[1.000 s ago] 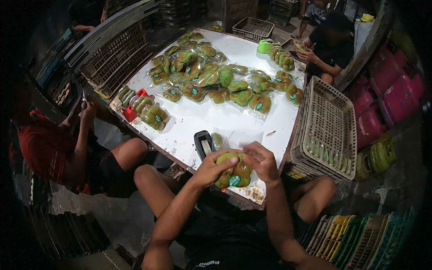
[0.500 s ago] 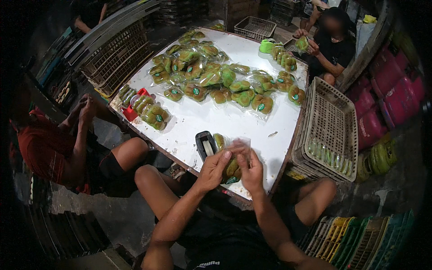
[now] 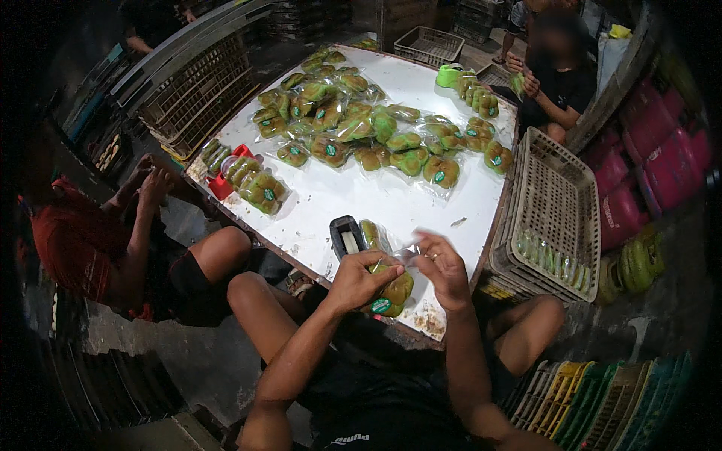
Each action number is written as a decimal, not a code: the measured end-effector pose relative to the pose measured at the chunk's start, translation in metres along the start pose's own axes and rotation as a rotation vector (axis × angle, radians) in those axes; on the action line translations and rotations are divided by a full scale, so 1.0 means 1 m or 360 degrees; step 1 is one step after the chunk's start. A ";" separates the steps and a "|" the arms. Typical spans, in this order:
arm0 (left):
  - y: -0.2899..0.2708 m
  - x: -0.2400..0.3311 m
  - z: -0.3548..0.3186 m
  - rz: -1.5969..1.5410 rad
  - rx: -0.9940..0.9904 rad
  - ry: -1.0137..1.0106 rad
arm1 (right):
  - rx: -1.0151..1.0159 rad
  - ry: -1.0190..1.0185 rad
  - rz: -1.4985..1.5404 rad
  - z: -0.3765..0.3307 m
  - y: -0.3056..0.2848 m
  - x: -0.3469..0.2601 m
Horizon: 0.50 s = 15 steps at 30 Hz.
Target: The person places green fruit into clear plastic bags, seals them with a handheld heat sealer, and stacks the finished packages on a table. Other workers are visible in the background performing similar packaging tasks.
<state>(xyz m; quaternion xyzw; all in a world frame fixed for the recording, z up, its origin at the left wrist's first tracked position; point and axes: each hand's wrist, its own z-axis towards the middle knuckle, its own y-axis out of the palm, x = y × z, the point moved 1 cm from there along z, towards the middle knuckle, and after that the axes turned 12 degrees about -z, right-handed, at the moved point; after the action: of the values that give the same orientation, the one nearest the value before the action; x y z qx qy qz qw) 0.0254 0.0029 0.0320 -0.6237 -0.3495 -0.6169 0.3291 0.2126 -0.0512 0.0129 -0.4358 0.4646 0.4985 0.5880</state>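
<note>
This is looking like a small food-packing workshop: people point(image 3: 86, 240) are sitting around a white table point(image 3: 338, 199), clear-bagged, labelled green-brown buns point(image 3: 355, 124) are crowding it, a tape dispenser point(image 3: 344, 225) is standing on it, plastic crates point(image 3: 553, 195) are rising in stacks alongside, and pink gas cylinders point(image 3: 671, 167) are sitting beyond.

White lettering point(image 3: 351, 438) marks black clothing point(image 3: 368, 398); green labels point(image 3: 380, 306) mark bagged buns point(image 3: 400, 289).

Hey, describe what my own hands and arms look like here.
Your left hand and right hand are both ungloved. Your forearms are bare, with no sleeve, watch or bracelet visible on either. Between them shows black clothing with a small white print. I can't make out whether you're wearing rings.
</note>
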 end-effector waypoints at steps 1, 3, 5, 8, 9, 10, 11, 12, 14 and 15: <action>0.001 -0.001 0.000 0.0047 -0.0018 0.0041 | 0.0081 0.0130 -0.0070 -0.006 -0.002 0.014; 0.004 0.002 -0.002 -0.0045 0.0005 -0.0183 | 0.0222 0.0385 -0.0208 -0.006 0.009 0.015; 0.005 0.004 -0.003 -0.0119 0.0015 -0.0260 | 0.0454 0.0267 -0.0650 -0.010 0.014 0.002; 0.000 -0.002 -0.001 -0.0251 0.0110 -0.0013 | 0.0257 -0.0112 -0.1034 -0.009 0.017 -0.024; 0.003 -0.009 0.004 -0.0320 0.0196 0.0167 | 0.0179 -0.0150 -0.0966 -0.008 0.012 -0.023; 0.003 -0.014 0.006 -0.0388 0.0281 0.0348 | 0.0101 -0.0189 -0.0898 -0.007 0.006 -0.018; 0.001 -0.014 0.007 -0.0378 0.0129 0.0155 | 0.0028 -0.0221 -0.0845 -0.007 0.003 -0.017; -0.004 -0.011 0.008 -0.0365 -0.0024 -0.0036 | 0.0111 -0.0157 -0.0915 -0.008 0.002 -0.016; -0.009 -0.018 0.008 -0.0284 -0.0151 -0.0261 | 0.0257 -0.0038 -0.1042 -0.010 0.009 -0.015; -0.009 -0.025 0.008 -0.0297 -0.0020 -0.0230 | 0.0265 0.0080 -0.1023 -0.011 0.014 -0.013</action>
<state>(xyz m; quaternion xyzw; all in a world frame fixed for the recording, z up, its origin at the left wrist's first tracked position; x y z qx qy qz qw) 0.0219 0.0135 0.0072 -0.6334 -0.4250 -0.6004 0.2402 0.1964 -0.0619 0.0226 -0.5228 0.3569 0.2369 0.7371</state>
